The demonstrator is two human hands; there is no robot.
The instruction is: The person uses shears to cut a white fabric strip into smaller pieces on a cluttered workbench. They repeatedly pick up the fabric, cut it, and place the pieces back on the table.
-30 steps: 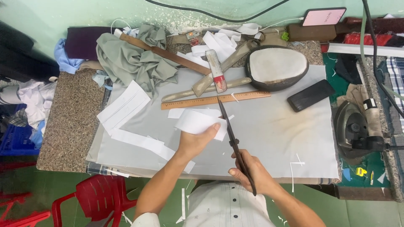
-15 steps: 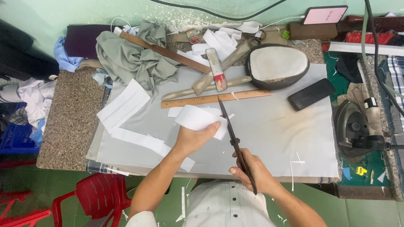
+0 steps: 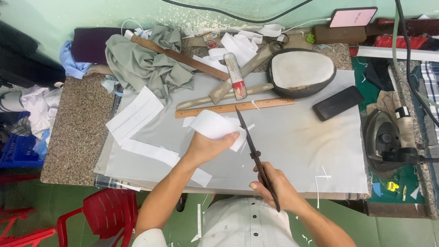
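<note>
Both forearms reach up from bottom of frame over counter (image 3: 77, 137). Left hand (image 3: 208, 147) raised mid-cloth, fingers closed on white paper piece (image 3: 215, 126), lifted just below wooden ruler (image 3: 235, 108). Right hand (image 3: 274, 185) nr counter's front edge, clamped on scissors (image 3: 256, 158) handles; blades point up twd ruler, tip beside paper's right edge.

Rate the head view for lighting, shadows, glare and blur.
Head view: soft, even light; faint shadows under the left hand and its white fabric piece; no strong glare, though the white pieces look nearly washed out; scissors in the right hand and wooden ruler sharp; slight wide-angle bend at the edges.
</note>
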